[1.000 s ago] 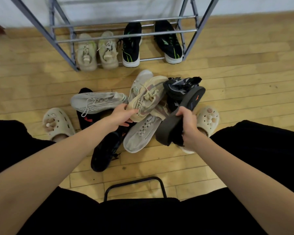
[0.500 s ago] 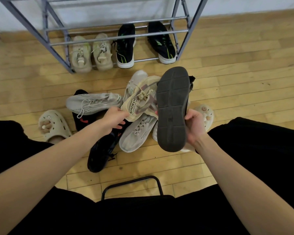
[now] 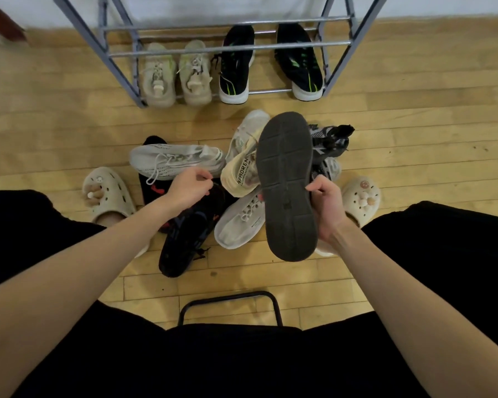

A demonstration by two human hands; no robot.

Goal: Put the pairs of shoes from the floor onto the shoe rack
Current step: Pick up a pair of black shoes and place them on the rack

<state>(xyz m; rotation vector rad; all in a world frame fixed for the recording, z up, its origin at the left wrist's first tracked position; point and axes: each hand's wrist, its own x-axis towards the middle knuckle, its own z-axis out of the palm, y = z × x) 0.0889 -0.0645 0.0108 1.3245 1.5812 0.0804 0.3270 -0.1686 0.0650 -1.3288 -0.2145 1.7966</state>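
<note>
The shoe rack (image 3: 121, 54) is grey-blue metal with silvery rails. On its lowest tier sit a pale beige pair (image 3: 176, 74) with yellow-green accents and a black pair (image 3: 268, 63) with neon-green streaks and white soles. The lifted shoe (image 3: 286, 185) shows a dark grey sole moulded in blocks. On the honey-coloured plank floor (image 3: 414, 139) lie a light grey sneaker (image 3: 173, 159), a cream shoe (image 3: 240, 175) lettered in black, and a black shoe (image 3: 184, 237) with red marks.

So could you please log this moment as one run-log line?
right hand: holds dark shoe, sole up | left hand: at pile, grip unclear | rack: two pairs on bottom shelf
</note>
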